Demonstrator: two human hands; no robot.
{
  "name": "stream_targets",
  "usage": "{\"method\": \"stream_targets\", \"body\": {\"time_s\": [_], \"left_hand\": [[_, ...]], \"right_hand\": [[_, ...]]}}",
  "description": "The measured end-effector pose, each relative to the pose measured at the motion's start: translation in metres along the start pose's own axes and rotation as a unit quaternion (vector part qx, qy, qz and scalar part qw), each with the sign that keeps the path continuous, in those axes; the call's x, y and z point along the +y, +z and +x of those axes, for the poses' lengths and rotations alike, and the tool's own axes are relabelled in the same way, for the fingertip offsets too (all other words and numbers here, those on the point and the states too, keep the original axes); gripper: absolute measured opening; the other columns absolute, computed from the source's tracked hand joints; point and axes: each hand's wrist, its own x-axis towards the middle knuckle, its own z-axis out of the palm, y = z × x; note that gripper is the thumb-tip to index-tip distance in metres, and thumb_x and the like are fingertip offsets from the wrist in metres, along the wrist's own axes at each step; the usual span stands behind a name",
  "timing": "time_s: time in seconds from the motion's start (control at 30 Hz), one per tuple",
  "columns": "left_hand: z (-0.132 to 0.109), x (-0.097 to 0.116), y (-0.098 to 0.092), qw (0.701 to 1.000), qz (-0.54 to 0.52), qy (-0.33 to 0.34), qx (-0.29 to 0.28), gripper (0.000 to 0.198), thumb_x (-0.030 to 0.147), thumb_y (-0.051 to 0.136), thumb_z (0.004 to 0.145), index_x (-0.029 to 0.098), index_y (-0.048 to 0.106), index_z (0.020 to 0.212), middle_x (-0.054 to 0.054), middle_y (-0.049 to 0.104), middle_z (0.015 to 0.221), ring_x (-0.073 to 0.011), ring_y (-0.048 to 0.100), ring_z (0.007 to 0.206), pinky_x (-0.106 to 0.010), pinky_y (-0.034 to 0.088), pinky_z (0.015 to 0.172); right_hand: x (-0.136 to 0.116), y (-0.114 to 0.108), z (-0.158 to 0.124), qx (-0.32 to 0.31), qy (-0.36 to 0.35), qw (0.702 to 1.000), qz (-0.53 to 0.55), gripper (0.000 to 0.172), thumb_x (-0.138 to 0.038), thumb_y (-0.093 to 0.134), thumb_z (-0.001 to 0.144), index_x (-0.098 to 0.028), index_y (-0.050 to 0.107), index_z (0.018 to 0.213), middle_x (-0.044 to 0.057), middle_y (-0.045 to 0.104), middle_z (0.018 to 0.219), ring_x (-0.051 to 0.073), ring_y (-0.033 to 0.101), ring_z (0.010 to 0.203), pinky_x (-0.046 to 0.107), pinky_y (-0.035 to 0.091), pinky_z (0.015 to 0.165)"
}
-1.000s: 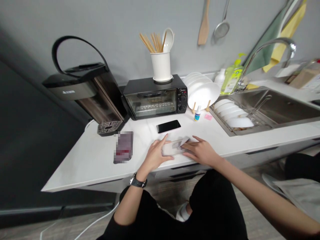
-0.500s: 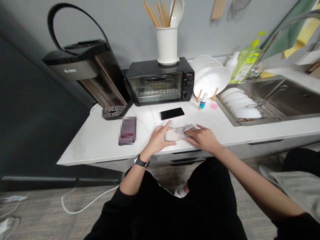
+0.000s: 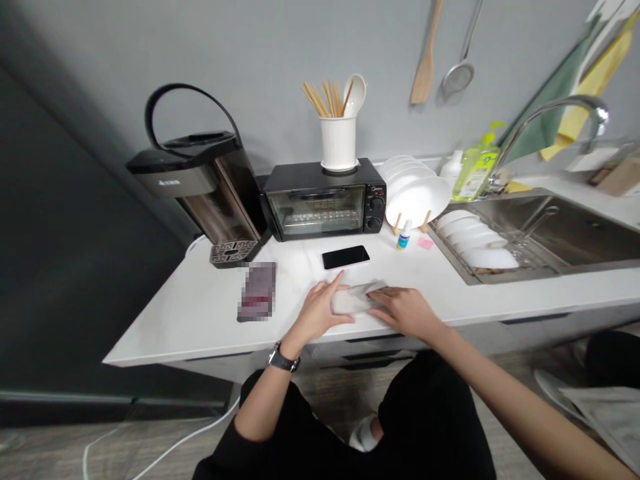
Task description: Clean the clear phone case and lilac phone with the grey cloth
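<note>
Pinning pale packet (image 3: 351, 301), maybe phone case, under flat left hand (image 3: 320, 312); right hand (image 3: 407, 311) spread atop, clasping nothing. Best pressed evenly.

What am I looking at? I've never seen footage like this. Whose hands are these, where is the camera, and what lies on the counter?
There is no machine: a person wears one camera on the head, looking down at their own bare hands. The left hand and right hand rest on a pale flat thing on a white counter; what it is, I cannot tell. Behind it lies a black phone, then a toaster oven. A sink is to the right.
</note>
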Motion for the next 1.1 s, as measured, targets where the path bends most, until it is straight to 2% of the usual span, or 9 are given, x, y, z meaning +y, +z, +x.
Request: {"method": "stream_targets", "body": {"time_s": [0.13, 0.2, 0.33, 0.43, 0.57, 0.7, 0.83, 0.93, 1.1], "left_hand": [[-0.002, -0.001, -0.001, 1.000, -0.026, 0.005, 0.005, 0.110, 0.039, 0.090, 0.079, 0.031, 0.025, 0.167, -0.006, 0.067, 0.143, -0.0295, 0.056, 0.118, -0.044, 0.044, 0.108], [-0.005, -0.002, -0.002, 0.999, -0.038, 0.009, 0.008, 0.107, 0.041, 0.088, 0.081, 0.031, 0.026, 0.167, -0.006, 0.068, 0.142, -0.0286, 0.056, 0.120, -0.042, 0.045, 0.107], [-0.007, -0.001, -0.001, 1.000, -0.023, -0.003, 0.006, 0.113, 0.041, 0.091, 0.078, 0.030, 0.023, 0.168, -0.006, 0.067, 0.144, -0.0305, 0.055, 0.120, -0.044, 0.045, 0.107], [-0.003, 0.000, 0.000, 1.000, -0.010, -0.007, 0.003, 0.118, 0.042, 0.093, 0.074, 0.032, 0.022, 0.168, -0.005, 0.067, 0.144, -0.0319, 0.055, 0.118, -0.046, 0.044, 0.107], [0.000, 0.000, 0.000, 1.000, -0.006, -0.006, 0.012, 0.110, 0.039, 0.091, 0.077, 0.032, 0.028, 0.166, -0.006, 0.069, 0.141, -0.0315, 0.056, 0.119, -0.046, 0.044, 0.107], [-0.005, -0.001, -0.002, 0.999, -0.032, -0.001, 0.020, 0.097, 0.030, 0.083, 0.085, 0.029, 0.031, 0.166, -0.007, 0.070, 0.138, -0.0282, 0.057, 0.121, -0.042, 0.046, 0.107], [-0.005, -0.001, -0.002, 1.000, -0.010, -0.002, 0.017, 0.109, 0.037, 0.091, 0.078, 0.031, 0.027, 0.167, -0.006, 0.068, 0.142, -0.0306, 0.055, 0.122, -0.045, 0.043, 0.109], [-0.001, 0.000, -0.001, 1.000, 0.002, -0.004, 0.008, 0.116, 0.040, 0.093, 0.074, 0.033, 0.025, 0.167, -0.006, 0.068, 0.144, -0.0316, 0.056, 0.120, -0.047, 0.042, 0.109], [-0.001, -0.001, -0.002, 1.000, -0.017, 0.002, 0.017, 0.105, 0.034, 0.088, 0.080, 0.030, 0.029, 0.166, -0.007, 0.069, 0.140, -0.0300, 0.057, 0.120, -0.045, 0.043, 0.109]], "right_hand": [[-0.045, 0.025, 0.022, 0.030, -0.072, 0.995, 0.062, 0.079, -0.074, 0.058, 0.094, -0.008, 0.064, 0.137, 0.024, 0.071, 0.132, 0.037, 0.067, 0.125, 0.052, 0.051, 0.109], [-0.055, 0.027, 0.023, 0.027, -0.117, 0.985, 0.122, 0.072, -0.069, 0.059, 0.097, -0.013, 0.063, 0.141, 0.019, 0.068, 0.141, 0.033, 0.064, 0.132, 0.052, 0.043, 0.119], [-0.018, 0.007, -0.002, -0.012, -0.098, 0.986, 0.134, 0.040, -0.050, 0.049, 0.109, -0.027, 0.070, 0.134, 0.005, 0.074, 0.136, 0.026, 0.071, 0.123, 0.044, 0.055, 0.106], [0.010, -0.001, -0.015, 0.008, -0.052, 0.997, 0.055, 0.041, -0.045, 0.048, 0.109, -0.023, 0.069, 0.136, 0.011, 0.074, 0.135, 0.029, 0.072, 0.120, 0.049, 0.056, 0.106], [-0.020, 0.018, 0.006, 0.047, -0.026, 0.998, 0.025, 0.068, -0.064, 0.057, 0.100, -0.009, 0.064, 0.140, 0.024, 0.069, 0.137, 0.037, 0.067, 0.126, 0.055, 0.050, 0.112], [-0.060, 0.026, 0.024, 0.026, -0.091, 0.987, 0.130, 0.061, -0.065, 0.060, 0.098, -0.019, 0.066, 0.138, 0.013, 0.075, 0.131, 0.031, 0.070, 0.122, 0.047, 0.049, 0.113], [-0.026, 0.006, 0.005, -0.008, -0.074, 0.991, 0.115, 0.039, -0.054, 0.050, 0.107, -0.030, 0.073, 0.128, 0.005, 0.079, 0.122, 0.026, 0.074, 0.111, 0.040, 0.057, 0.097], [0.004, 0.000, -0.005, 0.010, -0.035, 0.999, 0.041, 0.041, -0.048, 0.047, 0.109, -0.024, 0.072, 0.131, 0.011, 0.077, 0.127, 0.029, 0.074, 0.112, 0.043, 0.056, 0.099], [-0.036, 0.026, 0.015, 0.049, -0.051, 0.996, 0.058, 0.067, -0.064, 0.057, 0.100, -0.012, 0.063, 0.141, 0.020, 0.071, 0.136, 0.035, 0.067, 0.126, 0.050, 0.048, 0.114]]}}
